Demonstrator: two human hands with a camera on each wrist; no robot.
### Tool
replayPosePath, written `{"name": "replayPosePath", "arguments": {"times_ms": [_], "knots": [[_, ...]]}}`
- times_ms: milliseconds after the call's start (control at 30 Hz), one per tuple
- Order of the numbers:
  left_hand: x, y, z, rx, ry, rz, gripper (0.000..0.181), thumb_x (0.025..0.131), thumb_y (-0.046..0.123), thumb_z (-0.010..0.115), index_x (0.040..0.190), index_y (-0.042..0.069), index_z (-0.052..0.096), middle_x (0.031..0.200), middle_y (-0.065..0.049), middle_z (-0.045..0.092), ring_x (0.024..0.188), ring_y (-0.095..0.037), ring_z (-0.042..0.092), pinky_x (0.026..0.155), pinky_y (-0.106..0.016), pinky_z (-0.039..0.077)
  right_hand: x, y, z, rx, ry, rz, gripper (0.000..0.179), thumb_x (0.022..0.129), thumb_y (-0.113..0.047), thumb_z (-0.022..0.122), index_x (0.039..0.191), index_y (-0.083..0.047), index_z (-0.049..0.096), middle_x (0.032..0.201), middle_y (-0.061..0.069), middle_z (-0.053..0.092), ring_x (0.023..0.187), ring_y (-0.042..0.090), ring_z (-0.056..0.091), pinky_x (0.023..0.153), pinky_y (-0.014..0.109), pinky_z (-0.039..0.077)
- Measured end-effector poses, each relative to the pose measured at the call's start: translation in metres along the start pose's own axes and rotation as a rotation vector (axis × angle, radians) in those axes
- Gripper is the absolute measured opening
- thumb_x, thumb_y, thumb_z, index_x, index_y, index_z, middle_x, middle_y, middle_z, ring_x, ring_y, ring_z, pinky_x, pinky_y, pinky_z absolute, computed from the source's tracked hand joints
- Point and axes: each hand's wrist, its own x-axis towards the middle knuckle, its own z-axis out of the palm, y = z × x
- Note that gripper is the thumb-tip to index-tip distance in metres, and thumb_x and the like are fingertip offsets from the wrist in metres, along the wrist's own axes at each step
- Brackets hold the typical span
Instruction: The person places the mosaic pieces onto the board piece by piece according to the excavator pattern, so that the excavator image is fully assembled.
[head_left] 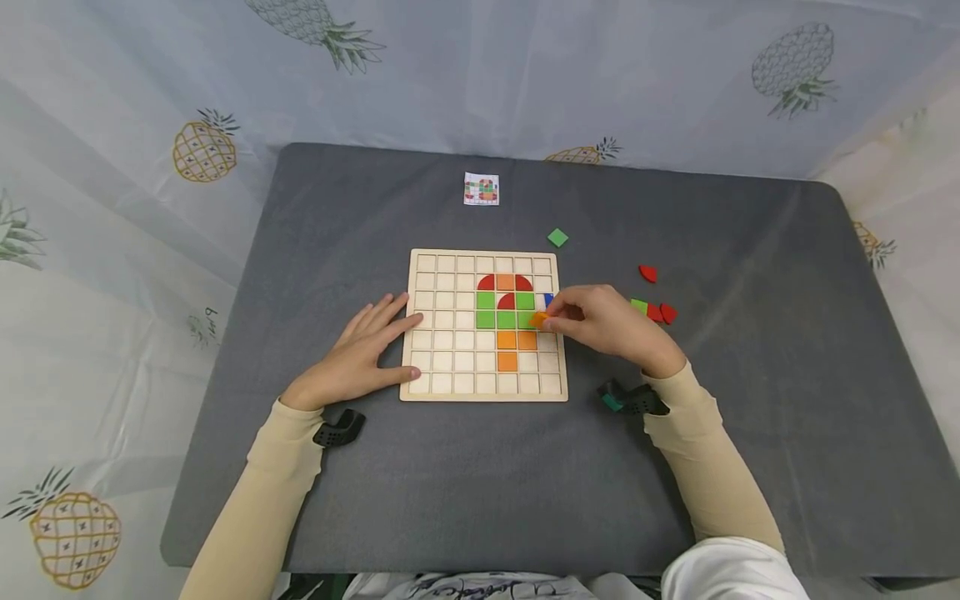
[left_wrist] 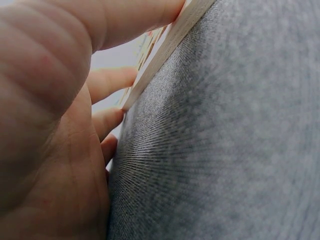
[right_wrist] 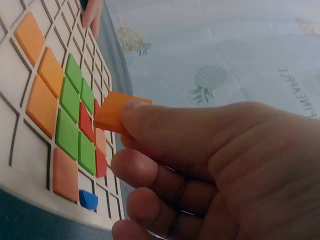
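Note:
My right hand [head_left: 611, 325] pinches an orange square tile [right_wrist: 112, 110] between thumb and fingertips, raised and tilted over the right part of a wooden grid board [head_left: 480, 397]. Set in the board's cells are green squares [head_left: 486, 320], orange squares [head_left: 507, 361] and red quarter-circle pieces [head_left: 486, 282]. A small blue piece [right_wrist: 88, 200] lies near the right edge, beside another orange tile [right_wrist: 65, 175] that the right hand hides in the head view. With its fingers spread, my left hand [head_left: 356, 354] touches the board's left edge, thumb and fingertips against the rim.
Behind the board lies a small printed pattern card [head_left: 481, 190]. A loose green square [head_left: 557, 237] sits past the board's upper right corner. Farther right are red pieces [head_left: 648, 273] [head_left: 668, 314] and a green piece [head_left: 639, 306], partly behind the right hand.

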Motion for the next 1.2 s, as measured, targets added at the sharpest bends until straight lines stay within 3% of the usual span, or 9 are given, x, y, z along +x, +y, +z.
{"name": "replayPosePath", "arguments": {"times_ms": [167, 500, 767, 1200], "knots": [[-0.001, 0.000, -0.001, -0.008, -0.002, -0.004, 0.084, 0.091, 0.044, 0.073, 0.161, 0.022, 0.031, 0.173, -0.002, 0.005, 0.161, -0.027, -0.001, 0.129, -0.051, -0.002, 0.002, -0.009, 0.005, 0.012, -0.101, -0.029, 0.010, 0.090, -0.021, 0.078, 0.093, -0.016, 0.071, 0.074, -0.004, 0.061, 0.066, 0.013, 0.051, 0.059, 0.025, 0.044], [-0.001, 0.001, -0.001, -0.018, -0.002, -0.006, 0.084, 0.091, 0.043, 0.073, 0.161, 0.023, 0.031, 0.173, 0.000, 0.006, 0.161, -0.026, -0.001, 0.129, -0.050, -0.002, 0.001, -0.009, 0.012, -0.038, -0.255, -0.056, 0.008, 0.096, -0.020, 0.071, 0.091, -0.015, 0.072, 0.071, -0.004, 0.059, 0.058, 0.011, 0.046, 0.053, 0.023, 0.038], [-0.002, 0.000, 0.000, -0.015, 0.005, 0.007, 0.084, 0.091, 0.043, 0.074, 0.161, 0.020, 0.032, 0.173, -0.003, 0.007, 0.161, -0.028, 0.000, 0.129, -0.052, -0.001, 0.003, -0.012, 0.019, -0.067, -0.274, -0.013, 0.008, 0.094, -0.020, 0.073, 0.091, -0.013, 0.074, 0.070, -0.003, 0.061, 0.056, 0.012, 0.048, 0.053, 0.024, 0.040], [0.000, 0.000, -0.001, -0.014, -0.001, 0.001, 0.085, 0.091, 0.043, 0.074, 0.161, 0.020, 0.031, 0.173, -0.005, 0.007, 0.161, -0.029, 0.000, 0.129, -0.052, -0.001, 0.005, -0.009, 0.024, -0.100, -0.248, 0.034, 0.023, 0.094, -0.026, 0.074, 0.076, -0.014, 0.065, 0.062, -0.004, 0.051, 0.053, 0.012, 0.045, 0.050, 0.023, 0.035]]}}
